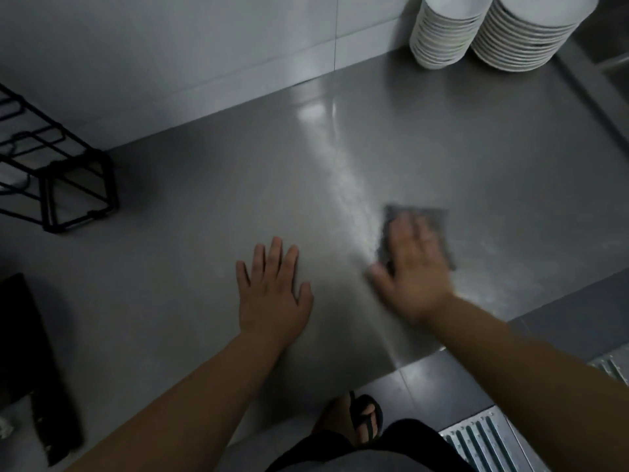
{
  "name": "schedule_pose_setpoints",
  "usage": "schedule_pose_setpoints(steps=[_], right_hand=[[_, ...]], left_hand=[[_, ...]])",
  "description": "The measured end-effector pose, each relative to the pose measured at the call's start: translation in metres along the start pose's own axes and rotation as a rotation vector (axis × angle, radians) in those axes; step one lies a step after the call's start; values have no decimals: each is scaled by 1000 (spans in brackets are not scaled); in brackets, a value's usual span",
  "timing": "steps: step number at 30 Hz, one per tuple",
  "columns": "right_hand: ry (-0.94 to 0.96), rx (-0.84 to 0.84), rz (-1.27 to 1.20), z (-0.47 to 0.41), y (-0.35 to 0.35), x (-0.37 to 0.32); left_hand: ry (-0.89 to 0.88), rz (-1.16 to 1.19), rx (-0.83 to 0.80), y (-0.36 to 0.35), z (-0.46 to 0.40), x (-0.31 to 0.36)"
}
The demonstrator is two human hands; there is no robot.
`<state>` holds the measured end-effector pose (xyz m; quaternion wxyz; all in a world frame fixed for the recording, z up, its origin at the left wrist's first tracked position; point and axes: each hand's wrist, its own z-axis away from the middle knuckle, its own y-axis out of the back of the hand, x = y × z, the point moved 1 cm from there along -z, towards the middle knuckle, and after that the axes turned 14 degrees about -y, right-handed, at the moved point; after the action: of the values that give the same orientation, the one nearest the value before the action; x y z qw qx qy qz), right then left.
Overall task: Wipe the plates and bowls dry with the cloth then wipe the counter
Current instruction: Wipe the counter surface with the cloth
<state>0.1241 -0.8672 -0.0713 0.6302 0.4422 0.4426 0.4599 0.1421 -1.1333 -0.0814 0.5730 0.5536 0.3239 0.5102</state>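
Note:
My right hand (413, 267) lies flat, fingers spread, on a folded grey cloth (439, 219) and presses it onto the steel counter (204, 206); both look motion-blurred. My left hand (272, 294) rests palm-down on the bare counter to the left of the cloth, holding nothing. Far back right, against the wall, stand a stack of white bowls (442, 32) and a stack of white plates (527, 35). A pale wet streak runs across the counter from the wall toward the cloth.
A black wire rack (58, 172) stands at the left. A dark object (30, 362) lies at the near left edge. A sink rim (599, 83) borders the counter at the right. Below the counter edge are floor tiles, a metal drain grate (483, 444) and my sandalled foot (357, 420).

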Motion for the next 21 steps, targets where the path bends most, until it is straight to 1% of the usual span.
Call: schedule_pose_setpoints(steps=[2, 3, 4, 5, 6, 7, 8, 10, 12, 14, 15, 16, 17, 19, 21], right_hand=[[391, -95, 19, 27, -16, -33], [546, -137, 51, 31, -20, -47], [651, -158, 73, 24, -20, -57], [709, -160, 80, 9, -18, -62], [717, -151, 78, -10, -15, -63], [669, -133, 78, -29, -11, -59], [569, -97, 68, -50, -7, -50], [291, -9, 57, -83, 9, -20], [24, 10, 56, -95, 21, 7], [-127, -1, 28, -89, 25, 12], [-148, -9, 15, -80, 24, 6], [-115, -15, 12, -68, 21, -3], [-24, -32, 17, -53, 16, -15], [264, -92, 34, -29, 6, -38], [532, -168, 87, -36, -1, -57]], left_hand=[[-9, -7, 0, -1, -1, -1], [-17, -14, -2, -2, -1, -2], [-24, -17, -3, -4, -2, -2], [-28, -15, -5, -5, -2, -3], [-27, -11, -8, -6, -2, -4], [-22, -8, -13, -7, -2, -4], [-14, -5, -21, -8, -2, -4], [-7, 5, -41, -7, -3, -4], [-17, 13, -42, -5, -3, -4], [-20, 25, -50, -3, -2, -4], [-19, 31, -49, -2, -2, -3], [-15, 37, -44, 0, -4, -3], [-14, 40, -38, 3, -7, -4], [-43, 52, 17, 12, -21, -8], [-71, 114, 130, 23, -47, -14]])
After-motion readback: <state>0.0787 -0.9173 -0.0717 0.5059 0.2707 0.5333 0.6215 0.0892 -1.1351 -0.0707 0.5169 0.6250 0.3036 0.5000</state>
